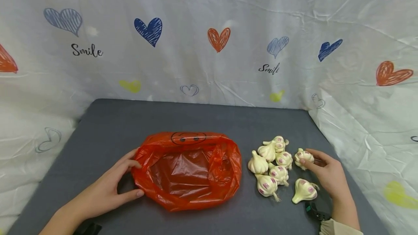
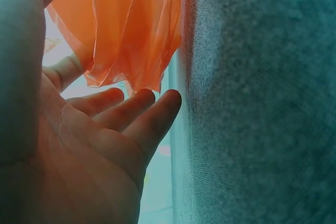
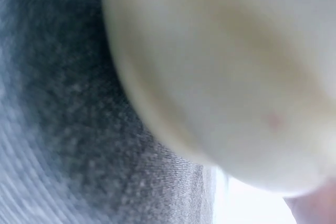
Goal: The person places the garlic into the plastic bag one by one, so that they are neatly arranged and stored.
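On the grey table a red plastic bag [image 1: 187,202] lies with its mouth spread wide, a face drawn on its far side. My left hand [image 1: 111,182] touches its left edge, fingers and thumb apart. In the left wrist view the left hand [image 2: 100,135] has several straight fingers beside the hanging bag [image 2: 126,30]. My right hand [image 1: 330,171] holds a garlic bulb [image 1: 303,158] between thumb and fingers. Another garlic bulb [image 1: 304,190] lies just below it, near the wrist. A pale, blurred bulb [image 3: 220,77] fills much of the right wrist view.
Between the bag and my right hand sits a group of several garlic bulbs [image 1: 268,152]. A white curtain [image 1: 183,57] printed with hearts hangs behind and at both sides of the table [image 1: 209,117]. A dark strap [image 1: 316,211] is at my right wrist.
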Tool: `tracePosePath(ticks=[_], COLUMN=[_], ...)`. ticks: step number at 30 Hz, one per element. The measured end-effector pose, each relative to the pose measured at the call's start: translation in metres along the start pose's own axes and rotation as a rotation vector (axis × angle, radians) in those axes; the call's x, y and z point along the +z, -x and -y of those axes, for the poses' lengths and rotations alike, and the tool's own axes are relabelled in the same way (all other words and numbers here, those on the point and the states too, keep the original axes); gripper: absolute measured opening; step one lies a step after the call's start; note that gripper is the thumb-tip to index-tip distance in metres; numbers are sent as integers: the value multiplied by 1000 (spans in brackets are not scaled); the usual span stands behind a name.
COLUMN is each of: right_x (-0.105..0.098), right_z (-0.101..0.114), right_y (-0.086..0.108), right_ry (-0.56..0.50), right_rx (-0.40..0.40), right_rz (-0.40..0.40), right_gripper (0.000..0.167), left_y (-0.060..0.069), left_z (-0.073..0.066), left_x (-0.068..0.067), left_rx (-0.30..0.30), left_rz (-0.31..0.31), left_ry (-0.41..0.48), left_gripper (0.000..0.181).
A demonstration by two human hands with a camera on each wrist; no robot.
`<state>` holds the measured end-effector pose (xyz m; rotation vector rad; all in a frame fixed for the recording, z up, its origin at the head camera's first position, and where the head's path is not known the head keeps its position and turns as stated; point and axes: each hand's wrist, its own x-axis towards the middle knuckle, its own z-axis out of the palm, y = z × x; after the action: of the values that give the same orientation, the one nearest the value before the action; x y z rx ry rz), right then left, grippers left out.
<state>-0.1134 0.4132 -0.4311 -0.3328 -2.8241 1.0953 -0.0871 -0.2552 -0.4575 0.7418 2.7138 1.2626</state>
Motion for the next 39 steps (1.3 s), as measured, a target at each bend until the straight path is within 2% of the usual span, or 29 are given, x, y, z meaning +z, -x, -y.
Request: tracePosePath(ticks=[6, 12, 17, 24, 30, 39], right_x=[2, 2, 2, -2, -5, -7], right_z=[3, 9, 16, 27, 34, 44], right_y=[0, -3, -8, -11, -12, -14], right_ry=[-26, -26, -30, -26, -42, -39], right_rx=[-8, -26, -73, -95, -106, -166], right_rz=[-26, -37, -30, 2, 10, -11], right_gripper=[71, 70, 67, 70, 72, 68], left_y=[1, 1, 1, 3, 2, -1], left_z=[0, 1, 1, -1, -3, -2], left_x=[-1, 0, 1, 1, 0, 0], left_rx=[-3, 0, 2, -12, -21, 10], left_rz=[-14, -12, -17, -17, -3, -9], left_ry=[-51, -51, -62, -103, -87, -96], left_gripper=[50, 50, 50, 51, 50, 50])
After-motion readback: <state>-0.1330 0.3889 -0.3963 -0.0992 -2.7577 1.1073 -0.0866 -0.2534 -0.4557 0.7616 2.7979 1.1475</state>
